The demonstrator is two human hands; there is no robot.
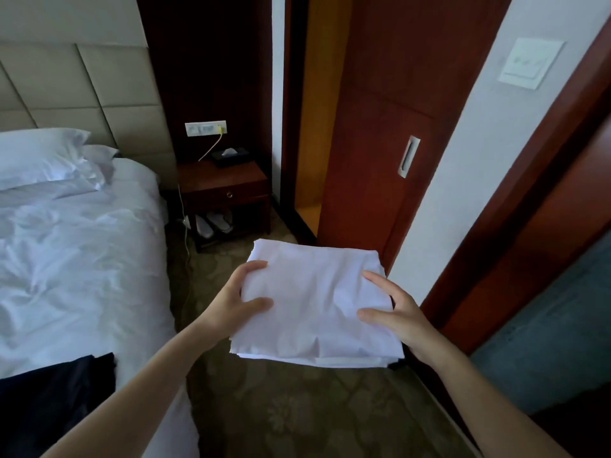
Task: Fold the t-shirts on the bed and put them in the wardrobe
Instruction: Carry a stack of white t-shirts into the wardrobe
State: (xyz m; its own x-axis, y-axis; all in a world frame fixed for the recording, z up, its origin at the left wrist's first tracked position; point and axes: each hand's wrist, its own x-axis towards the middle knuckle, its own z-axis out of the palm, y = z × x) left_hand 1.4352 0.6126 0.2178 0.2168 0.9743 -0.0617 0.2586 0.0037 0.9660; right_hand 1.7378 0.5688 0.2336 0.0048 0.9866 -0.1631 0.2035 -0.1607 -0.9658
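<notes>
Tee stack (pixel 317 302) | btwn L hand (pixel 231 302) / R hand (pixel 400 314) | both grips pinch its edges

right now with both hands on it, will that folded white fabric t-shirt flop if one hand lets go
Probably floppy: the folded white fabric t-shirt shows soft creases, and the left hand and right hand grip opposite sides. Likely light, carried by fingers alone. Its stacked layers at the near edge may slide apart.
</notes>
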